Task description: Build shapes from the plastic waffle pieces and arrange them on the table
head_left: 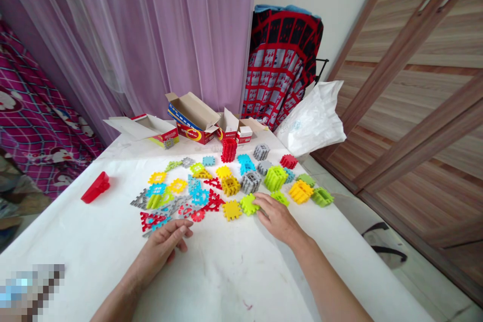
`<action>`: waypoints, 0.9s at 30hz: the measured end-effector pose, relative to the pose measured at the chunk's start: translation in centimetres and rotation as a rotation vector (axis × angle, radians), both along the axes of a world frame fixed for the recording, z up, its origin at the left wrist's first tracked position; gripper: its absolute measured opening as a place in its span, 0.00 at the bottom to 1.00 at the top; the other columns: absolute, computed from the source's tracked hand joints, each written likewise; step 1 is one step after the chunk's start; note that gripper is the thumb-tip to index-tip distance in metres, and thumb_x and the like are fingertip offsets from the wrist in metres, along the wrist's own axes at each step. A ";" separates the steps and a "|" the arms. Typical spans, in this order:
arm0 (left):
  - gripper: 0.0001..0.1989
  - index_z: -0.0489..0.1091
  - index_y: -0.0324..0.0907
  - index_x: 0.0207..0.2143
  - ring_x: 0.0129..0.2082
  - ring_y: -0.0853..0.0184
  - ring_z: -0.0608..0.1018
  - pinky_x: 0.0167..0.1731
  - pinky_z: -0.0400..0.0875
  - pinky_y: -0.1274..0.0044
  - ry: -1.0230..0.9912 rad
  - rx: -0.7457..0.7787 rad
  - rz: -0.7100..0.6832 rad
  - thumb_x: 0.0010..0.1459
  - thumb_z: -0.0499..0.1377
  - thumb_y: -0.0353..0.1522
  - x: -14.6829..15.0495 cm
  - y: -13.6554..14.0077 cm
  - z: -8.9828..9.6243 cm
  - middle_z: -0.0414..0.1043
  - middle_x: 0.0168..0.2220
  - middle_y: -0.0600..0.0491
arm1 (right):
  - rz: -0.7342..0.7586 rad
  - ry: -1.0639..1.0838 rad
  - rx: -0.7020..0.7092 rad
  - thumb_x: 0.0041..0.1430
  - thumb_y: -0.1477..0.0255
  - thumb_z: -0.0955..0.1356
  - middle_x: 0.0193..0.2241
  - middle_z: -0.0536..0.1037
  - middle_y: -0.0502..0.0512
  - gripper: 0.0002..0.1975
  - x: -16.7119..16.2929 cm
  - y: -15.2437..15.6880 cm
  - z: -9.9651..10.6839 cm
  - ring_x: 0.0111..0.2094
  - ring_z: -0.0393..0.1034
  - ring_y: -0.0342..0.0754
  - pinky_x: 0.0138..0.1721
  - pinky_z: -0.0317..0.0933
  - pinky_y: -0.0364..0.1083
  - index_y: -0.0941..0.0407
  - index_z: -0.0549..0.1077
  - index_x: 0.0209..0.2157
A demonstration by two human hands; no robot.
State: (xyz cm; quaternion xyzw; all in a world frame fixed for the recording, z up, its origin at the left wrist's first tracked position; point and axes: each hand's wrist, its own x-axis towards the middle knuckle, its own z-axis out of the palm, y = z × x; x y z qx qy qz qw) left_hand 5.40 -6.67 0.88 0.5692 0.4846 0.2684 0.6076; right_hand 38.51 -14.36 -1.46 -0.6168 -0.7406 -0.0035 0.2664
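Note:
My left hand (166,239) rests at the near edge of the pile, fingers loosely curled and apart, with nothing in it. Just beyond it lie red triangular interlocking pieces (151,220) and a small red round piece (197,216). The fingertips of my right hand (277,217) are on the right edge of a lime-green square interlocking tile (249,204), which appears flat on the table; how firmly they grip is hard to see. Beside that tile is a yellow square tile (232,210). Stacks of green tiles (275,178), grey tiles (251,181) and yellow tiles (301,191) stand behind my right hand.
Opened cardboard boxes (194,118) line the back of the white table (234,271). A red scoop-like piece (95,187) lies at the left. At the back right sits a white plastic bag (313,121). Loose blue, grey and yellow pieces (177,185) spread across the middle.

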 end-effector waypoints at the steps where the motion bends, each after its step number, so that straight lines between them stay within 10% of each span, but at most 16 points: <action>1: 0.31 0.75 0.44 0.38 0.23 0.70 0.74 0.13 0.57 0.82 0.000 -0.001 0.001 0.40 0.64 0.58 0.0 0.0 0.0 0.75 0.32 0.52 | 0.001 -0.003 0.001 0.57 0.81 0.63 0.53 0.75 0.62 0.17 0.0 0.0 0.0 0.54 0.71 0.52 0.56 0.66 0.54 0.55 0.75 0.46; 16: 0.30 0.76 0.44 0.37 0.22 0.71 0.73 0.13 0.56 0.82 -0.045 -0.030 0.029 0.39 0.66 0.57 0.1 -0.2 0.4 0.75 0.31 0.53 | -0.043 -0.060 0.062 0.58 0.79 0.63 0.52 0.76 0.61 0.15 -0.1 -0.3 0.7 0.52 0.72 0.53 0.54 0.67 0.54 0.54 0.75 0.45; 27: 0.29 0.74 0.40 0.34 0.20 0.72 0.71 0.14 0.55 0.82 -0.340 -0.072 0.460 0.37 0.68 0.52 -2.5 2.2 1.6 0.72 0.26 0.54 | 0.028 -0.186 0.007 0.63 0.76 0.63 0.42 0.81 0.56 0.11 -6.6 8.4 8.2 0.45 0.74 0.51 0.49 0.65 0.49 0.54 0.78 0.39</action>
